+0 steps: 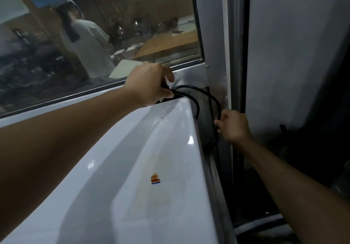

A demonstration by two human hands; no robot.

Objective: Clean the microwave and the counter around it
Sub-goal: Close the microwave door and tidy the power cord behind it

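Observation:
The white microwave fills the lower middle of the head view, seen from above, with a small coloured sticker on its glossy top. A black power cable loops over its far right corner and down its dark right side. My left hand reaches across the top and grips the cable at the back corner. My right hand pinches the same cable lower down, beside the microwave's right side.
A window with a metal frame runs right behind the microwave; a person in a white shirt stands beyond the glass. A grey vertical post and a white wall close in the right. The gap beside the microwave is narrow and dark.

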